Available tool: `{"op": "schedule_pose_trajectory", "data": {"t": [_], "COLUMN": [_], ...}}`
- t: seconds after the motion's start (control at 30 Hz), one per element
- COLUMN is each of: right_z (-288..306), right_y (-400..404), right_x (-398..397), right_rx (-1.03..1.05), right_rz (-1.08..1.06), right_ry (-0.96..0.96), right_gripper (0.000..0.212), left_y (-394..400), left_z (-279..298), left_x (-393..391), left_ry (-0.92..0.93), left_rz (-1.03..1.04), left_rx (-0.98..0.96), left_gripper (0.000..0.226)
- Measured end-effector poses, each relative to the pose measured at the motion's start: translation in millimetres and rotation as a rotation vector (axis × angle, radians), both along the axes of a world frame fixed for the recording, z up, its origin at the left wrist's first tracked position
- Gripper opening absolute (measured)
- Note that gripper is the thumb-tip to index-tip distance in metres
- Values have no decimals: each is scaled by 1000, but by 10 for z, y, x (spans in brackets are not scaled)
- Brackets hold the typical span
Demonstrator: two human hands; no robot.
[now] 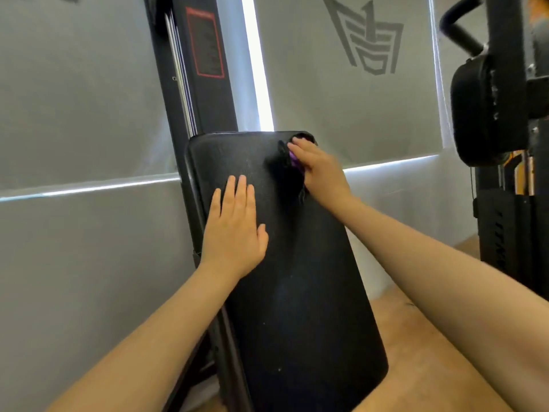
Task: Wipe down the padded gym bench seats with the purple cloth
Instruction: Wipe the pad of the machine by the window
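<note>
right hand [319, 168] fingers grasp cloth [292, 166] at pad [297, 292] top edge; left hand [236, 228] flat, released.

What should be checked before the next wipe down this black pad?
1. Cloth in right hand: ok, gripped, mostly hidden under the hand.
2. Cloth touching the pad: ok, at its top right corner.
3. Left hand steadying the pad: ok, flat, open, apart from the cloth.
4. Path downward free: ok, bare pad below the right hand.
5. Cloth clean or damp: cannot tell.
</note>
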State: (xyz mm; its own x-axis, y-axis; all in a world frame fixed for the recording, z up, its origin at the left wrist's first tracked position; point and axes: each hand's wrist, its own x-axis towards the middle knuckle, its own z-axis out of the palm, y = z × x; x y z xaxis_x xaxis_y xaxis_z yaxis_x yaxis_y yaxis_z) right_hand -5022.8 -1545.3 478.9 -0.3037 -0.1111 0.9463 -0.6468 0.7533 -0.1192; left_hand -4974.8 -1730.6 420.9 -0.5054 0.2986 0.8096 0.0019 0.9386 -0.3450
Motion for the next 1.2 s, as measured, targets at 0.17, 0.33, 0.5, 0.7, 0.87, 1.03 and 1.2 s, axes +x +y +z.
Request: {"op": "schedule_pose_trajectory", "data": {"t": [0.17, 0.33, 0.5, 0.7, 0.87, 1.03, 1.2], "right_z": [198, -595, -1725, -2862, -3071, -3406, -3669], "right_y": [-120, -128, 118, 376, 479, 756, 986], "right_x": [-351, -322, -47, 251, 384, 497, 544], "right_rx": [-98, -205, -117, -43, 23, 187, 389], "right_rz": [28, 94, 97, 64, 59, 75, 53], "right_ry": [-54, 34, 15, -77, -154, -282, -318], "right_gripper": [40, 42, 44, 43, 44, 88, 117], "left_y": [-11, -9, 4, 30, 296, 566, 563], "left_z": [-66, -104, -92, -129, -637, -1418, -1428], "left_x": [-54, -63, -64, -32, 147, 307, 290], "left_ry": [62, 73, 72, 87, -24, -250, -252], "left_rz": [-56, -58, -53, -69, -104, -128, -146], "left_rx": [-6, -12, -10, -19, -89, -286, -288], "left_gripper": [70, 71, 71, 64, 68, 73, 77]}}
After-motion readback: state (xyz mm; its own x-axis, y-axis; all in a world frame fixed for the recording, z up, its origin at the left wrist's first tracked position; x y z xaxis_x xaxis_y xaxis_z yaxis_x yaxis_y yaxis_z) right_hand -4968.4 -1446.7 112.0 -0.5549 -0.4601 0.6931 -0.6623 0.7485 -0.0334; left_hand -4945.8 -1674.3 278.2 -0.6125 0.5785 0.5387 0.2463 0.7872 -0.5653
